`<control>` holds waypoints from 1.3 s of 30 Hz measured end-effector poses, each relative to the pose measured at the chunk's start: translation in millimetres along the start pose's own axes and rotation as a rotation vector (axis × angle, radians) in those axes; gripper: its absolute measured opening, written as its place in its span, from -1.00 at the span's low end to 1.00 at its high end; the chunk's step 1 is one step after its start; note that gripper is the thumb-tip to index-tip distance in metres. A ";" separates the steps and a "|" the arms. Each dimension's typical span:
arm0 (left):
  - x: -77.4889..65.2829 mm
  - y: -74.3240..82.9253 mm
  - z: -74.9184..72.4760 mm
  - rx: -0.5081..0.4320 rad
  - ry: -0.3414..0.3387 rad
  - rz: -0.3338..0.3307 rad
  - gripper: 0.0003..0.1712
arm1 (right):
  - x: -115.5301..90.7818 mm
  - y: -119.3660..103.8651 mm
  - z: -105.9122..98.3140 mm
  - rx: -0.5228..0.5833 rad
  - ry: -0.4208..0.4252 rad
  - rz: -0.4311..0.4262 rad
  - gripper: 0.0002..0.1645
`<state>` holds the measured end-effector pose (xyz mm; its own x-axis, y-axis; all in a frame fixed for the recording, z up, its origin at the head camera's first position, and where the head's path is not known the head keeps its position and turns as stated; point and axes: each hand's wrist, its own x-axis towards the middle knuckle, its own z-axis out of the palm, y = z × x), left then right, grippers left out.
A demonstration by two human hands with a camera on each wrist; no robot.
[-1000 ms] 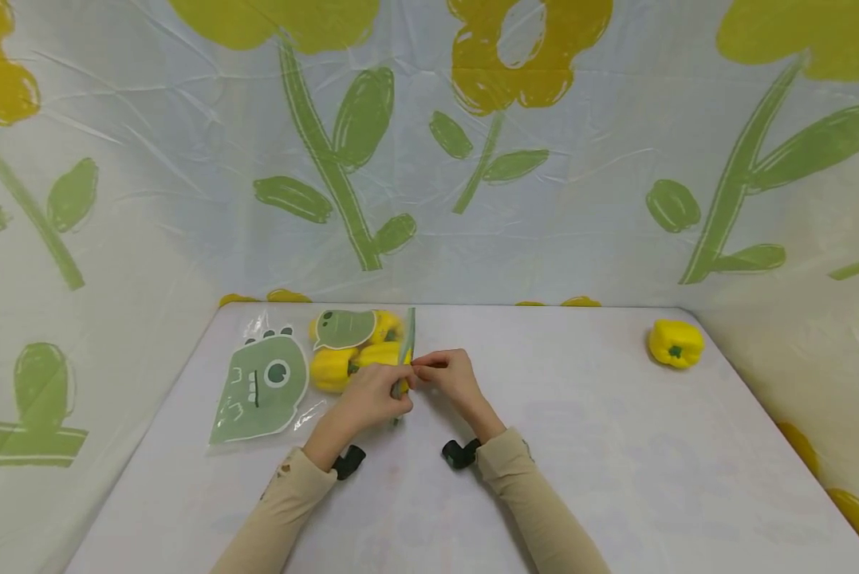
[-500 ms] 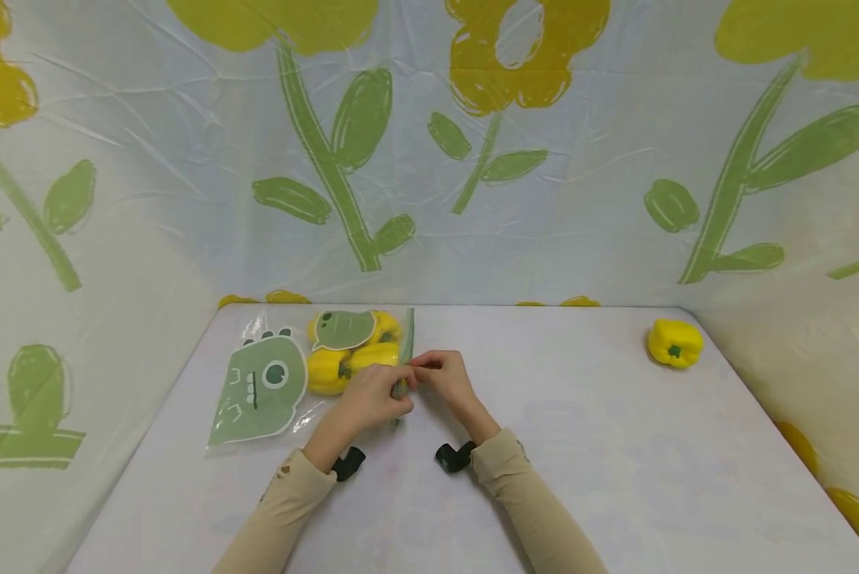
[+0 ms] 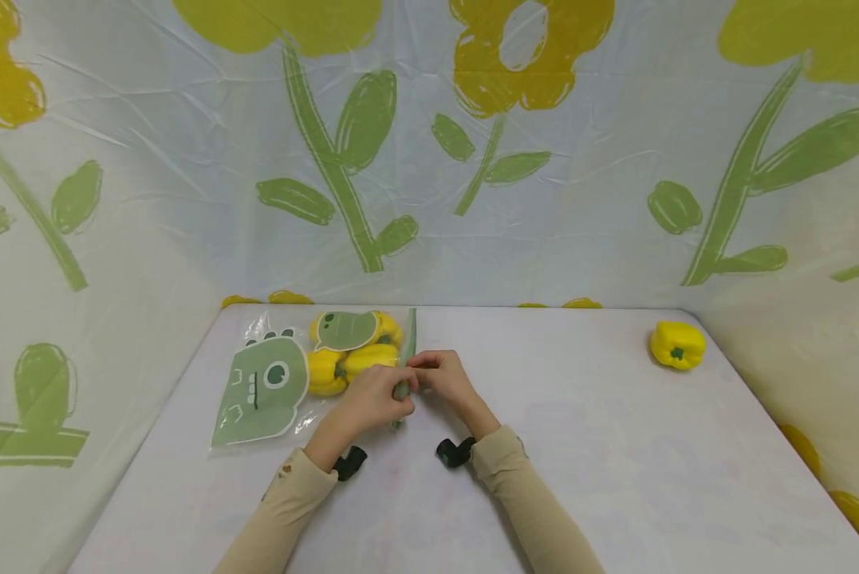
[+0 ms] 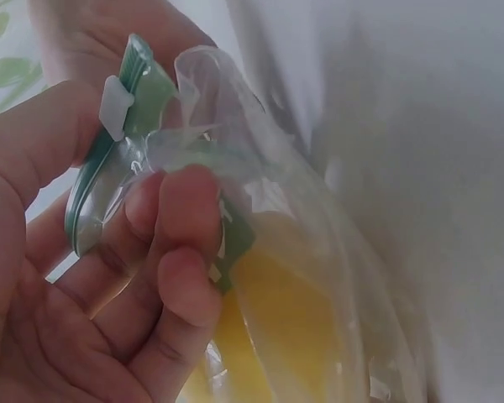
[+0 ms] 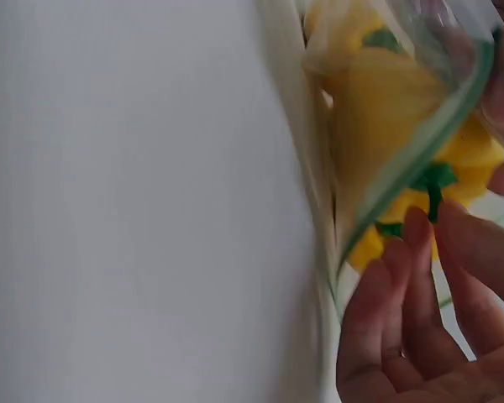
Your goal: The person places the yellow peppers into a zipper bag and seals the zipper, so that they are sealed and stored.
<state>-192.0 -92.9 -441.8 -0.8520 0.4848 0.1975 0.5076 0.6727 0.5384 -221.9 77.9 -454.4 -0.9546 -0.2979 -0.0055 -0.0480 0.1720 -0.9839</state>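
Observation:
A clear zip bag (image 3: 319, 410) with a green cartoon face lies on the left half of the table, with several yellow bell peppers (image 3: 372, 356) inside. Its green zip edge (image 3: 411, 331) faces right and carries a white slider (image 4: 115, 107). My left hand (image 3: 373, 396) holds this edge, thumb on one side and curled fingers on the other. Close against it, my right hand (image 3: 449, 376) pinches the bag's mouth between thumb and fingertips; in the right wrist view the right fingers (image 5: 403, 311) overlap a pepper's green stem (image 5: 435, 189), seen through the opening.
A single yellow bell pepper (image 3: 677, 345) sits alone at the table's far right. White cloth walls with printed flowers (image 3: 522, 52) enclose the back and sides of the white table (image 3: 580, 414). Black wrist cameras (image 3: 455, 452) sit under both cuffs.
My right wrist has shifted slightly left towards the left hand. Both hands stay at the bag's zip edge, and the lone pepper has not moved.

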 end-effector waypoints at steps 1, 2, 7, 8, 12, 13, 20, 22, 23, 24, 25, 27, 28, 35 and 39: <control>-0.1 -0.1 -0.3 0.000 0.001 0.001 -0.80 | 0.1 -0.2 -2.7 -0.010 -0.019 -0.002 -0.72; -0.2 -0.3 -0.6 -0.003 0.000 0.001 -0.79 | 1.2 1.0 -6.1 -0.020 -0.038 0.002 -0.70; 0.1 -1.0 -1.2 0.002 -0.014 0.006 -0.81 | 6.4 -3.7 -33.2 -0.148 -0.117 -0.006 -0.64; 0.0 -1.1 -1.1 0.003 -0.020 0.005 -0.81 | 6.0 -7.8 -41.4 -0.178 -0.126 -0.012 -0.65; -1.0 -1.4 -1.2 0.006 -0.030 0.005 -0.82 | 2.2 -25.5 -82.9 -0.318 -0.108 -0.061 -0.69; -1.4 -1.5 -1.2 0.006 -0.032 0.004 -0.82 | 0.3 -30.0 -95.0 -0.352 -0.092 -0.079 -0.70; -1.6 -1.7 -1.2 0.010 -0.036 0.015 -0.82 | -15.9 -46.1 -190.6 -0.660 0.052 -0.230 -0.76; -1.4 -1.3 -1.2 0.006 -0.039 0.011 -0.82 | -22.0 -47.2 -219.1 -0.773 0.117 -0.286 -0.76; -1.3 -1.2 -1.1 0.004 -0.040 0.009 -0.82 | -25.9 -47.4 -233.0 -0.841 0.155 -0.299 -0.75; -1.2 -1.2 -0.8 0.001 -0.040 0.009 -0.83 | -29.9 -46.5 -247.4 -0.916 0.193 -0.316 -0.71; -1.0 -1.2 -0.5 -0.002 -0.039 0.010 -0.83 | -33.9 -44.5 -261.9 -0.987 0.229 -0.335 -0.67; -0.6 -1.4 0.4 -0.007 -0.038 0.014 -0.83 | -44.1 -40.3 -290.0 -1.119 0.265 -0.301 -0.55; -0.5 -1.9 0.7 -0.007 -0.039 0.014 -0.83 | -49.1 -37.0 -302.9 -1.179 0.272 -0.281 -0.50; 0.4 -4.0 2.4 -0.005 -0.037 0.025 -0.83 | -90.9 5.6 -364.4 -1.325 0.237 -0.093 -0.31; 0.3 -4.1 2.8 -0.009 -0.043 0.017 -0.83 | -106.6 39.6 -376.7 -1.298 0.247 -0.086 -0.26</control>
<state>-193.9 -93.9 -446.2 -0.8370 0.5196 0.1716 0.5205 0.6593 0.5426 -232.7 470.2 -425.5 -0.9559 -0.1991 0.2159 -0.2234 0.9701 -0.0946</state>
